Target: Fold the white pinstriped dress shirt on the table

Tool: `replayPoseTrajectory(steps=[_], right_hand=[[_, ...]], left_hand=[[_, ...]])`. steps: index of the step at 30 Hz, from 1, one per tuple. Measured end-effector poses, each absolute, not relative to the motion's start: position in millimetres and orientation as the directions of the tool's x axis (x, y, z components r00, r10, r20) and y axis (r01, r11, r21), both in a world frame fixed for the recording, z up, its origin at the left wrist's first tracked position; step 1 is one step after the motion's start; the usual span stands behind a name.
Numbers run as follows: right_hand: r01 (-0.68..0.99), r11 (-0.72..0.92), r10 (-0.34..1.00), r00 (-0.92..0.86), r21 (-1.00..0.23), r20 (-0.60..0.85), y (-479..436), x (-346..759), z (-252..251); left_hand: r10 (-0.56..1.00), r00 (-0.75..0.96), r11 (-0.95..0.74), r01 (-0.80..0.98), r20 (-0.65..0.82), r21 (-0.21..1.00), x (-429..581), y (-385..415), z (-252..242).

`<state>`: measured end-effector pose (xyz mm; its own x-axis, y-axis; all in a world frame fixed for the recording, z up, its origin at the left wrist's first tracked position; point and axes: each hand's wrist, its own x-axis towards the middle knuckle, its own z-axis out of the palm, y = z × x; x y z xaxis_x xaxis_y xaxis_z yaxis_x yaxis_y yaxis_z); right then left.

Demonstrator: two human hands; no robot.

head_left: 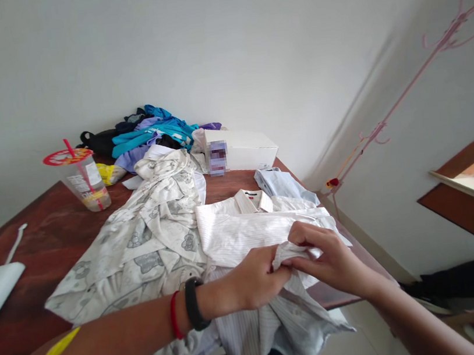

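Note:
A white shirt with thin stripes (235, 230) lies partly spread on the table, its collar toward the wall and its lower part hanging over the front edge. My left hand (251, 278), with a dark band and a red string at the wrist, is closed on a bunched piece of the shirt. Close beside it on the right, my right hand (325, 253) pinches the same bunched cloth between thumb and fingers. Left of the shirt lies a crumpled pale cloth with grey printed figures (153, 242).
On the brown table (50, 227) stand a plastic cup with a red straw (85, 184) and a white box (245, 147). Behind is a pile of blue and dark clothes (146, 131). Folded light cloth (284, 185) lies back right. A pink rack (416, 70) leans at right.

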<state>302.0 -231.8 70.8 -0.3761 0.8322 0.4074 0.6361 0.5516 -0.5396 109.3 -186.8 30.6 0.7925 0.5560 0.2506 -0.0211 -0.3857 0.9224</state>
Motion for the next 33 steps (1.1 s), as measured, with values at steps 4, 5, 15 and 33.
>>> replayPoseTrajectory(steps=[4, 5, 15, 33], right_hand=[[0.621, 0.437, 0.899, -0.324, -0.651, 0.294, -238, 308, 76], [0.601, 0.413, 0.910, -0.291, -0.685, 0.294, -239, 310, 76], [0.335, 0.347, 0.910, 0.106, -0.876, 0.401, -248, 351, 71], [0.132, 0.179, 0.840, 0.495, -0.975, 0.221, -238, 412, 40]], left_hand=[[0.548, 0.832, -0.129, -0.017, 0.085, 0.991, 108, -192, 35], [0.524, 0.851, 0.067, -0.015, -0.023, 0.998, 109, -195, 36], [0.268, 0.935, 0.727, -0.039, -0.231, 0.685, 115, -225, 43], [0.642, 0.764, -0.177, 0.226, -0.062, 0.958, 77, -149, 74]])
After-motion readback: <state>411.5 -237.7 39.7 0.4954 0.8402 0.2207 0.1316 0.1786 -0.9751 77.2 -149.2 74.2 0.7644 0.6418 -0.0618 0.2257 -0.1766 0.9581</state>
